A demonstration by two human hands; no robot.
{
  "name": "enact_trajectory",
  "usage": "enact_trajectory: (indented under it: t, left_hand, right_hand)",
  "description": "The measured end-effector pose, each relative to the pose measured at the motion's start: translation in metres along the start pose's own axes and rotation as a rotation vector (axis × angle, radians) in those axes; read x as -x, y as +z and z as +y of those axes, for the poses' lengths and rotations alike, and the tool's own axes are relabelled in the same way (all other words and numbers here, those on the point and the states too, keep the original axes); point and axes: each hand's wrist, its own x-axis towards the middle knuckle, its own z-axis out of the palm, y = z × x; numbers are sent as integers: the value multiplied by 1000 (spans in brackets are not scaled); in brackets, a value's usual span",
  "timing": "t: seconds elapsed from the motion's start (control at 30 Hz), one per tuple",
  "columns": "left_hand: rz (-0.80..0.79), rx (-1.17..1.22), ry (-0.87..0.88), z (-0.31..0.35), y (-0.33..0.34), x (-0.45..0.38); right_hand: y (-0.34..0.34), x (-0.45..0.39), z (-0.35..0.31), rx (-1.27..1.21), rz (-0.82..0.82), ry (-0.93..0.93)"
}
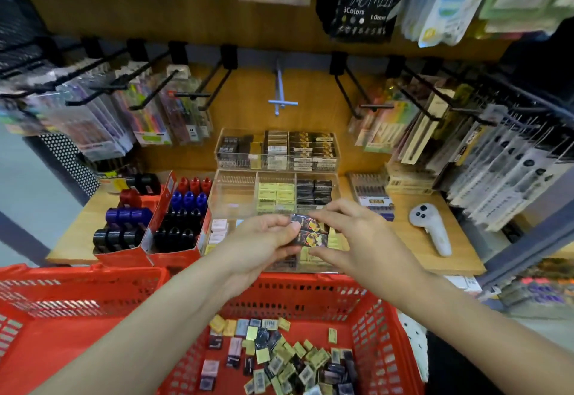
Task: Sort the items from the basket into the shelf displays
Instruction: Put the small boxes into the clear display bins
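My left hand point(264, 244) and my right hand point(357, 239) meet over the front of a clear acrylic display tray point(236, 191). Together they hold a small stack of black boxes with yellow print point(310, 231); my left thumb and fingers pinch its left side, and my right fingertips touch its top and right side. Below, a red plastic basket point(366, 317) holds several small boxes point(289, 360) in gold, black and pale colours. The tray's compartments hold yellow boxes point(276, 197) and black boxes point(313, 191).
A second clear tray point(276, 149) of boxes stands behind. Red cartons point(174, 227) with ink bottles sit at the left on the wooden shelf point(413, 248). A white controller point(430, 228) lies at the right. Pen packs hang on hooks point(357, 96) above. Another red basket point(62, 307) is at the left.
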Motion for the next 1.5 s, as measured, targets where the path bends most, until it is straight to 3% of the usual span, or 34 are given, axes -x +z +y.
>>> enact_trajectory:
  t: [0.17,0.2,0.33,0.47,0.53,0.73,1.0,1.2,1.5]
  left_hand:
    - [57,19,-1,29,-1,-50]
    - [91,-82,33,34,-2,-61]
    - [226,-932,402,48,-17,-114]
    - [104,-1432,449,45,-20,-170]
    - [76,-1543,445,43,-20,-191]
    - [64,-1654,451,42,-27,-213]
    - [36,-1635,425,46,-26,-210]
    - [51,-1621,416,45,-25,-211]
    - [49,-1572,408,44,-28,-218]
  right_hand:
    - [2,-57,31,139,19,8]
    - [1,-70,40,156,29,37]
    - [-7,-120,86,223,-1,239]
    - [-2,-163,117,242,-119,344]
    - [4,-178,123,247,-145,362]
    - [7,-209,132,193,-284,439]
    - [22,-220,129,148,-146,467]
    - [30,-205,144,117,101,438]
    - [49,-224,151,123,186,548]
